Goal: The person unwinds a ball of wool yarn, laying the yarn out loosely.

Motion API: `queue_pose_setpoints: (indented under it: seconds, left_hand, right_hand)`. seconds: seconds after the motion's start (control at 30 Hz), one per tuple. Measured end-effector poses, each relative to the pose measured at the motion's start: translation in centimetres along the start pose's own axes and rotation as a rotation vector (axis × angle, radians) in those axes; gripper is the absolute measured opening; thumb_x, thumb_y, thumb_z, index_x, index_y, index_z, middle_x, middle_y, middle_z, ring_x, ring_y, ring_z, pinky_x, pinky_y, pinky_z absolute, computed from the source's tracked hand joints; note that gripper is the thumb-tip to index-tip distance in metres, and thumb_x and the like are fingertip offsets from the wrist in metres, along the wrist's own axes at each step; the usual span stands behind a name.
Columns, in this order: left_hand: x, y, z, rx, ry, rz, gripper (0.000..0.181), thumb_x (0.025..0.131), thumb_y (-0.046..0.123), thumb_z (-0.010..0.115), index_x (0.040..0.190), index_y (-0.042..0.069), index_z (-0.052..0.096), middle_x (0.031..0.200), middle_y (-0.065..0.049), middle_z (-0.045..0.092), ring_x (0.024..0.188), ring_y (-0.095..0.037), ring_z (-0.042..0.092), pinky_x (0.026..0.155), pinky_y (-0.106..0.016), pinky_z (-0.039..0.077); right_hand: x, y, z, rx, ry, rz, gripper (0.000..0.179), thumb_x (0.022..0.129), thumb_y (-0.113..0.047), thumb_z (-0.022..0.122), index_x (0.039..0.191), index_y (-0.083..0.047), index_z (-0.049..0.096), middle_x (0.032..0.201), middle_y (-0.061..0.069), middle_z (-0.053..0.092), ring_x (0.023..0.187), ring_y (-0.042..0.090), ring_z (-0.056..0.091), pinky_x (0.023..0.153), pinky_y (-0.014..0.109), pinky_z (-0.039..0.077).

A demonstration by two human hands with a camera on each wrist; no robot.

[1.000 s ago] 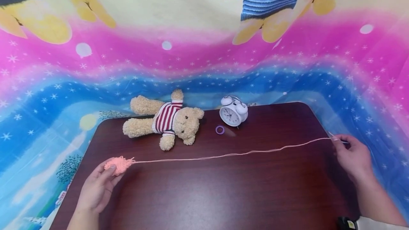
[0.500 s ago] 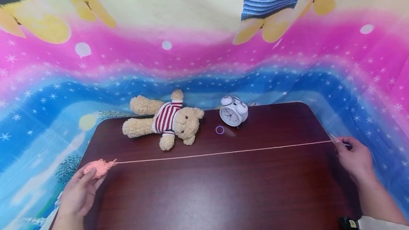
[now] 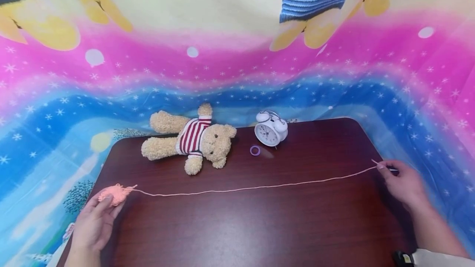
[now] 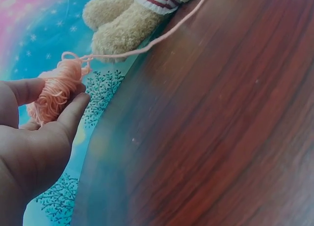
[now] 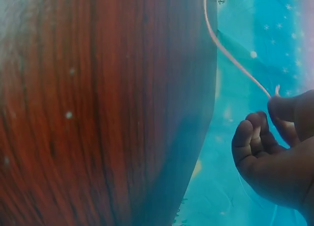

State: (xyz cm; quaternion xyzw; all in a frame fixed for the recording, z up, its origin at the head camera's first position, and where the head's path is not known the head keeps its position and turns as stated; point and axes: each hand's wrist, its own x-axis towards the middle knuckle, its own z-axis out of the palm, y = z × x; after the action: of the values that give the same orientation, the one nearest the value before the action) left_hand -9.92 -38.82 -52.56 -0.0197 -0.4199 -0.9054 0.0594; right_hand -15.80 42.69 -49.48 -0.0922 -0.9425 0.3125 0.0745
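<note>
My left hand (image 3: 92, 223) pinches a small peach-pink skein of yarn (image 3: 116, 195) between thumb and fingers, over the table's left edge. In the left wrist view the yarn skein (image 4: 58, 93) shows loose loops at its top. A single strand (image 3: 237, 189) runs from it across to the right, sagging a little. At the table's right edge my right hand (image 3: 404, 184) pinches this strand near its free end, between thumb and forefinger. From the right wrist view, a short tip pokes out above the thumb, while the other fingers of the right hand (image 5: 274, 152) are curled.
On the dark wooden table (image 3: 237, 234), a teddy bear (image 3: 194, 137) in a striped shirt lies at the back left. Right of it are a white alarm clock (image 3: 271, 129) and a purple ring (image 3: 255, 151). A printed cloth (image 3: 230, 69) hangs behind and around.
My left hand moved left with the yarn skein, pulling the strand taut half a second ago. The strand now hangs slack again, and my right hand has shifted slightly left.
</note>
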Motion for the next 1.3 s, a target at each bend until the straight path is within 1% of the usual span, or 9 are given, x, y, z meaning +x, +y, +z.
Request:
queue_pose_setpoints:
  seconds: [0.23, 0.33, 0.43, 0.53, 0.73, 0.9, 1.13, 1.23, 1.3]
  left_hand:
    - [0.3, -0.7, 1.1, 0.081, -0.050, -0.015, 0.037, 0.109, -0.008, 0.034, 0.131, 0.001, 0.063, 0.122, -0.012, 0.072, 0.110, -0.020, 0.072, 0.097, -0.031, 0.057]
    - [0.4, -1.0, 1.7, 0.106, -0.053, -0.023, 0.036, 0.109, -0.007, 0.036, 0.131, 0.002, 0.062, 0.120, -0.011, 0.072, 0.110, -0.020, 0.072, 0.097, -0.031, 0.057]
    - [0.6, -1.3, 2.2, 0.125, -0.057, -0.027, 0.034, 0.109, -0.007, 0.037, 0.131, 0.002, 0.062, 0.120, -0.009, 0.071, 0.109, -0.019, 0.071, 0.098, -0.031, 0.057]
    - [0.7, -1.5, 2.7, 0.136, -0.061, -0.035, 0.033, 0.109, -0.006, 0.037, 0.131, 0.003, 0.061, 0.119, -0.008, 0.071, 0.108, -0.018, 0.071, 0.098, -0.031, 0.057]
    - [1.0, -2.0, 3.6, 0.194, -0.064, -0.044, 0.031, 0.110, -0.004, 0.040, 0.132, 0.004, 0.060, 0.118, -0.006, 0.071, 0.107, -0.016, 0.071, 0.098, -0.030, 0.057]
    - [1.2, -2.3, 4.1, 0.229, -0.038, -0.057, 0.030, 0.109, -0.003, 0.042, 0.131, 0.007, 0.059, 0.119, -0.004, 0.070, 0.107, -0.014, 0.071, 0.097, -0.030, 0.057]
    - [1.5, -2.7, 4.8, 0.259, -0.017, -0.071, 0.042, 0.108, -0.004, 0.045, 0.142, 0.017, 0.058, 0.117, 0.000, 0.070, 0.102, -0.012, 0.071, 0.096, -0.030, 0.058]
    - [1.4, -2.7, 5.1, 0.266, -0.009, -0.078, 0.042, 0.108, -0.002, 0.048, 0.142, 0.020, 0.061, 0.121, 0.000, 0.071, 0.105, -0.012, 0.071, 0.096, -0.032, 0.058]
    - [1.4, -2.8, 5.4, 0.264, 0.006, -0.085, 0.040, 0.108, -0.001, 0.050, 0.138, 0.020, 0.065, 0.123, 0.000, 0.071, 0.107, -0.013, 0.071, 0.095, -0.033, 0.058]
  right_hand:
    - [0.1, -0.1, 1.2, -0.025, -0.066, -0.109, 0.030, 0.107, -0.031, 0.059, 0.116, -0.005, 0.070, 0.116, 0.031, 0.066, 0.104, 0.049, 0.058, 0.076, 0.042, 0.041]
    - [0.3, -0.2, 1.6, -0.037, -0.109, -0.135, 0.027, 0.106, -0.031, 0.061, 0.112, -0.008, 0.072, 0.112, 0.024, 0.069, 0.104, 0.045, 0.059, 0.077, 0.041, 0.042]
    - [0.6, -0.4, 2.1, -0.048, -0.166, -0.142, 0.027, 0.106, -0.032, 0.062, 0.112, -0.010, 0.074, 0.104, 0.014, 0.071, 0.097, 0.035, 0.060, 0.074, 0.037, 0.043]
    - [0.7, -0.6, 2.4, -0.078, -0.218, -0.155, 0.027, 0.105, -0.034, 0.063, 0.112, -0.012, 0.076, 0.100, 0.006, 0.072, 0.091, 0.026, 0.059, 0.072, 0.035, 0.044]
    - [0.8, -1.0, 3.0, -0.123, -0.307, -0.183, 0.024, 0.104, -0.034, 0.065, 0.110, -0.014, 0.077, 0.100, 0.003, 0.072, 0.084, 0.021, 0.058, 0.070, 0.037, 0.045]
    - [1.0, -1.1, 3.4, -0.147, -0.328, -0.194, 0.017, 0.101, -0.026, 0.068, 0.110, -0.015, 0.078, 0.101, 0.004, 0.072, 0.081, 0.021, 0.056, 0.069, 0.036, 0.044]
    - [1.1, -2.0, 3.4, -0.171, -0.287, -0.239, 0.021, 0.098, -0.020, 0.071, 0.114, -0.007, 0.076, 0.106, 0.011, 0.074, 0.077, 0.019, 0.054, 0.067, 0.036, 0.043]
    - [1.1, -2.7, 3.4, -0.173, -0.274, -0.249, 0.024, 0.098, -0.020, 0.072, 0.116, -0.005, 0.075, 0.102, 0.008, 0.073, 0.077, 0.020, 0.053, 0.068, 0.037, 0.043]
    - [1.0, -3.3, 3.3, -0.176, -0.263, -0.256, 0.026, 0.098, -0.022, 0.073, 0.117, -0.004, 0.074, 0.099, 0.005, 0.071, 0.080, 0.021, 0.056, 0.070, 0.039, 0.046]
